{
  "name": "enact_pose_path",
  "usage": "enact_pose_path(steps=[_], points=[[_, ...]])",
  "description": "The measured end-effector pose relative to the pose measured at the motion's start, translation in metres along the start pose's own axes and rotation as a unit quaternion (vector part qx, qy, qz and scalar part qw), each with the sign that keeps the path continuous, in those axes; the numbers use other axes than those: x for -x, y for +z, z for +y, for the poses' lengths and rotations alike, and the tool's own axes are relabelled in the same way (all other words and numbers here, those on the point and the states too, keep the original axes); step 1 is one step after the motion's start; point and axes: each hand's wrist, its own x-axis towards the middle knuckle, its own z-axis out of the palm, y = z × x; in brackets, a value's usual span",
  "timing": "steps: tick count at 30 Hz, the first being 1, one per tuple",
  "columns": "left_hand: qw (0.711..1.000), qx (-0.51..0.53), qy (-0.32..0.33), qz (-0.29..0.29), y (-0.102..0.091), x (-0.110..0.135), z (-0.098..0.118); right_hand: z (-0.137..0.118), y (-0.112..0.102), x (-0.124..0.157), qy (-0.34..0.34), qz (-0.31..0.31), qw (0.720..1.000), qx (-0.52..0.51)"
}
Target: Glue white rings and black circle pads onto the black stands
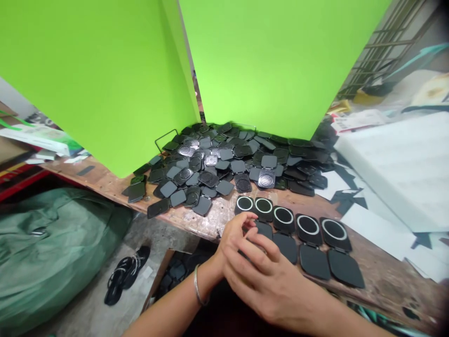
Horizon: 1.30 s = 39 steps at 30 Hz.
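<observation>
My left hand (233, 236), with a silver bracelet on the wrist, is raised at the table's front edge, its fingers curled. Over it lies my right hand (261, 271), fingers bent across the left palm. The hands touch each other, and whatever may be between them is hidden. Just beyond is a row of several unfolded black hinged pads, each with a white-ringed panel (283, 218) and a plain panel (315, 262). My hands partly cover the pads at the row's left end.
Behind the row spreads a heap of black and grey hinged pads (210, 164) on the wooden table (386, 276). Two bright green boards (263, 61) stand behind it. White foam (396, 164) and paper lie right. A green sack (59, 252) and sandals (126, 271) are on the floor.
</observation>
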Motion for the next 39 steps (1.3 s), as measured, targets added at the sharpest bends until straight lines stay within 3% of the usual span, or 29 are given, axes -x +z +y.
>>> enact_pose_path(steps=[4, 9, 13, 15, 17, 20, 23, 26, 30, 35, 37, 39], points=[[0.999, 0.008, 0.0, 0.051, 0.0, -0.001, 0.0, 0.007, 0.004, 0.005, -0.083, 0.015, 0.995, -0.048], [0.987, 0.131, -0.065, 0.063, -0.003, 0.0, 0.009, 0.01, 0.004, 0.009, -0.05, 0.05, 0.995, -0.064], [0.969, 0.201, -0.14, 0.035, -0.012, -0.004, 0.014, 0.011, -0.014, 0.007, -0.03, 0.067, 0.995, -0.065], [0.971, 0.189, -0.139, 0.05, -0.019, -0.007, 0.012, 0.012, -0.027, 0.008, 0.012, 0.037, 0.996, -0.077], [0.975, 0.166, -0.116, 0.09, -0.024, -0.008, 0.008, 0.014, -0.034, 0.012, 0.096, 0.024, 0.989, -0.111], [0.988, 0.026, -0.024, 0.147, -0.025, -0.005, 0.0, 0.024, -0.026, 0.024, 0.228, 0.076, 0.959, -0.148], [0.963, -0.224, 0.063, 0.139, -0.02, 0.0, -0.006, 0.039, -0.008, 0.037, 0.381, 0.182, 0.895, -0.145], [0.948, -0.302, 0.029, 0.094, -0.02, -0.002, -0.009, 0.055, 0.002, 0.047, 0.544, 0.238, 0.774, -0.221], [0.967, -0.245, 0.011, 0.065, -0.033, -0.014, -0.013, 0.075, 0.004, 0.06, 0.658, 0.195, 0.642, -0.342], [0.989, -0.103, -0.085, 0.058, -0.055, -0.028, -0.013, 0.086, 0.016, 0.069, 0.706, 0.21, 0.506, -0.449], [0.994, -0.036, -0.095, 0.052, -0.063, -0.027, -0.007, 0.088, 0.019, 0.069, 0.707, 0.198, 0.461, -0.498], [0.991, 0.013, -0.124, 0.054, -0.07, -0.023, 0.001, 0.089, 0.02, 0.068, 0.708, 0.172, 0.437, -0.527]])
